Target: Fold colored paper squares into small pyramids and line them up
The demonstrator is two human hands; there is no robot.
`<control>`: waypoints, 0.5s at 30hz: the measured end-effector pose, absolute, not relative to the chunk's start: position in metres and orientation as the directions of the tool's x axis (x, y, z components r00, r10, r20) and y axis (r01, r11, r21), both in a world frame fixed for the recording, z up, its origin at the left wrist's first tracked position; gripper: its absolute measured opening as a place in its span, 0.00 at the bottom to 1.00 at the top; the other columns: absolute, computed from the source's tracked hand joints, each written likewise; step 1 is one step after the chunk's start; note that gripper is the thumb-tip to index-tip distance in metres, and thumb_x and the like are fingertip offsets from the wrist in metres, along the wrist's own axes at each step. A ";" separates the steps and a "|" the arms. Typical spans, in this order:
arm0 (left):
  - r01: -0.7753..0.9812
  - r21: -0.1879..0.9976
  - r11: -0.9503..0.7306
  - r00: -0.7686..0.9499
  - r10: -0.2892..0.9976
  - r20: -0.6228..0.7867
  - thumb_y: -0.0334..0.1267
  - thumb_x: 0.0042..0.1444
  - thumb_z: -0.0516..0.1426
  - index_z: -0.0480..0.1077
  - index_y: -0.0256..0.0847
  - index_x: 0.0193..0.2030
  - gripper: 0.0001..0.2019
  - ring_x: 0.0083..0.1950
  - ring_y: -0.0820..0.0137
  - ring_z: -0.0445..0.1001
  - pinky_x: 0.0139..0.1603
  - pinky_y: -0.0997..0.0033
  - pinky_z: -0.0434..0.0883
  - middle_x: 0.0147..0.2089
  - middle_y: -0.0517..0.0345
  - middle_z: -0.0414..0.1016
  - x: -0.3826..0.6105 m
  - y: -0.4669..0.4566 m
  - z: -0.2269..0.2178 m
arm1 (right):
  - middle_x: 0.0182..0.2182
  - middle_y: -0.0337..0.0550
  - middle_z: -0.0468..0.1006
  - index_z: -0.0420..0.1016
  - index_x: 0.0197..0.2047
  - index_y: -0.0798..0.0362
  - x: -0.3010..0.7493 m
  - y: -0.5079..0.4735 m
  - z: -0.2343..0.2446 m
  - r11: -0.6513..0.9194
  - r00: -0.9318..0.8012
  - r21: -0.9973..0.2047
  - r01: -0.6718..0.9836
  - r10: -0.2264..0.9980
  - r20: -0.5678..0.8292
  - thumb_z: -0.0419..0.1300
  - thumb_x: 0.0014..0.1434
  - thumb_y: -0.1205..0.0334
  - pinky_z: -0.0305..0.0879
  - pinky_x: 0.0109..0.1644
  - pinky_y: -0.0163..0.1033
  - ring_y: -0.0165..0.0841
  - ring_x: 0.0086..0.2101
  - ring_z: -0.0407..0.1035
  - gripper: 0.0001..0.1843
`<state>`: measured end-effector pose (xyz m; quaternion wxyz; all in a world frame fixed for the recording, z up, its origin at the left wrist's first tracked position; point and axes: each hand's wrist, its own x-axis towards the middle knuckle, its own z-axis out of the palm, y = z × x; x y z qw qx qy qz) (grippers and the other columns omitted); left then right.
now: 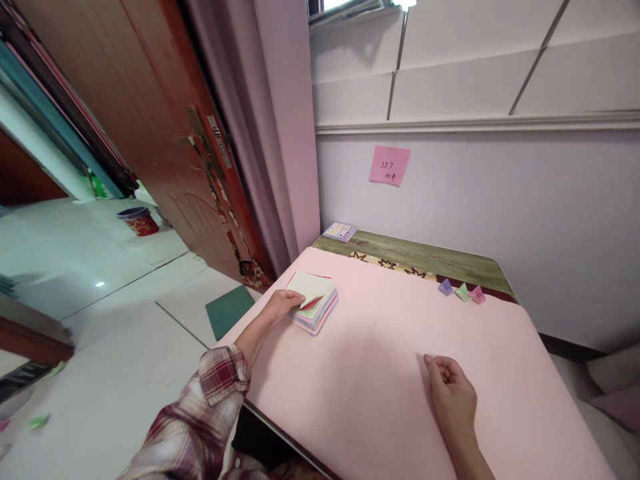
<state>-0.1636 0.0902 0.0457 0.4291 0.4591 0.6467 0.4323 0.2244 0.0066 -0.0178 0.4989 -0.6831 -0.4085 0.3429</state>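
Left hand (289, 302) is pinching the pale top sheet (315, 285) of a square paper stack (324, 320), lying by the left edge of the counter (370, 407); red is showing where paper is curling. Right hand (453, 390) is sitting toward the near right corner, fingers curling narrow; cannot tell if holding anything. Folded paper pieces (463, 292) are lying near the far right corner. Judging: sheet-separating underway, calling for a light single-layer pinch.

The paper stack (314, 287) looks matt and smooth, same for those little folded paper pieces (462, 291). Desk (425, 252) has a wood-grain finish under a matt cover (360, 380), door's (145, 93) kinda glossy wood, and the floor tiles (125, 333) are super shiny.
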 end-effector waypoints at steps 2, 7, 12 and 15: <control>0.236 0.952 0.196 -0.226 0.964 -0.142 0.50 0.36 0.66 0.76 0.34 0.25 0.19 0.23 0.72 0.68 0.27 0.72 0.62 0.21 0.56 0.74 -0.163 0.090 0.047 | 0.20 0.34 0.67 0.72 0.32 0.54 0.225 0.007 -0.020 -0.156 0.429 -0.966 0.207 0.902 -0.053 0.63 0.50 0.41 0.58 0.24 0.32 0.29 0.21 0.60 0.22; 0.305 0.946 0.114 -0.346 0.938 -0.001 0.50 0.45 0.60 0.72 0.35 0.25 0.17 0.27 0.70 0.69 0.30 0.71 0.64 0.22 0.59 0.71 -0.158 0.087 0.065 | 0.19 0.33 0.66 0.73 0.32 0.54 0.227 0.007 -0.024 -0.141 0.422 -0.965 0.220 0.906 -0.037 0.63 0.50 0.41 0.57 0.24 0.32 0.28 0.21 0.59 0.22; 0.583 0.761 -0.284 -0.268 0.817 0.510 0.42 0.58 0.53 0.71 0.39 0.39 0.10 0.51 0.63 0.71 0.54 0.64 0.66 0.48 0.52 0.76 -0.114 0.062 0.096 | 0.19 0.33 0.66 0.72 0.32 0.53 0.226 0.008 -0.026 -0.123 0.426 -0.963 0.240 0.905 -0.009 0.62 0.51 0.42 0.58 0.25 0.32 0.29 0.21 0.60 0.21; 0.628 0.564 -0.536 0.115 0.781 0.613 0.35 0.61 0.50 0.70 0.41 0.41 0.08 0.54 0.65 0.71 0.61 0.58 0.63 0.50 0.50 0.75 -0.062 0.044 0.084 | 0.20 0.34 0.69 0.73 0.35 0.53 0.222 0.007 -0.027 -0.084 0.411 -0.955 0.284 0.910 0.042 0.61 0.52 0.43 0.61 0.26 0.32 0.29 0.22 0.61 0.20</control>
